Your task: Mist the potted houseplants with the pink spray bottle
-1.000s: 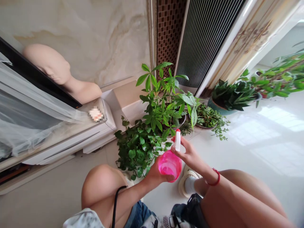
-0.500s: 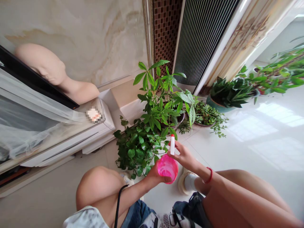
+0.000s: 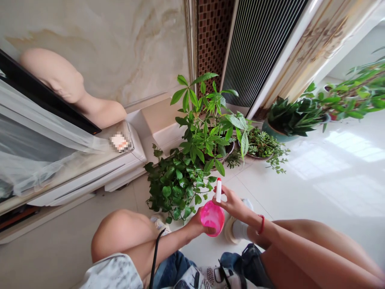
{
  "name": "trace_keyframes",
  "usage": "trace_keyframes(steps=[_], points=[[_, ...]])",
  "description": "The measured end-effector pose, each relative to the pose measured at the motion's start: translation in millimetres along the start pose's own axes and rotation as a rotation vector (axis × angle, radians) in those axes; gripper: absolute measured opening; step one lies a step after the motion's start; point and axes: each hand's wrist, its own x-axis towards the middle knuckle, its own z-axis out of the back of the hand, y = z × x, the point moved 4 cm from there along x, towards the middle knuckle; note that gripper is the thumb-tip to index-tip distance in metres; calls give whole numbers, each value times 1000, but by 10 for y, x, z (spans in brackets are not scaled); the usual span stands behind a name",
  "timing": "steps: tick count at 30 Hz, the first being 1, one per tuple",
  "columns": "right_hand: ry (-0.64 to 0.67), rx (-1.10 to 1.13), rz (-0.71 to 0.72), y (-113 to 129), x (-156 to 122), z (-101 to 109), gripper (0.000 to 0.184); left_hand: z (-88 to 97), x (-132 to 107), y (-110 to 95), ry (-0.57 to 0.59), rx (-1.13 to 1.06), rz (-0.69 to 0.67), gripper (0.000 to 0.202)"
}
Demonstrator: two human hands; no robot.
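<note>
I am crouched on a white tiled floor and hold a pink spray bottle (image 3: pixel 212 218) in front of my knees. My left hand (image 3: pixel 197 224) is wrapped round the bottle's round pink body from below. My right hand (image 3: pixel 231 203), with a red cord at the wrist, grips the white spray head (image 3: pixel 218 190) on top, which points at a leafy green pothos plant (image 3: pixel 174 184) just beyond the bottle.
Behind the pothos stand a taller potted plant (image 3: pixel 207 128), a low trailing plant (image 3: pixel 263 148) and a teal-potted plant (image 3: pixel 288 118) along the wall and curtain. A white cabinet (image 3: pixel 99 176) with a mannequin head (image 3: pixel 63 84) is at the left.
The bottle and both hands have come slightly lower and closer to my body; the grip on it is the same.
</note>
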Motion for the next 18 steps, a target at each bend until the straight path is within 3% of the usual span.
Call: trace_keyframes(steps=[4,10,14,18], points=[[64,-21,-19,-157,9,-83,22,9,45,211,7,-3,9,114],[113,12,-2,-217,-27,-206,20,-50,7,343,25,-60,-33,97],[94,56,-28,-196,-16,-249,16,-8,-11,413,-44,-14,83,104],[49,141,-93,-247,29,-196,25,42,50,416,-89,45,134,103]])
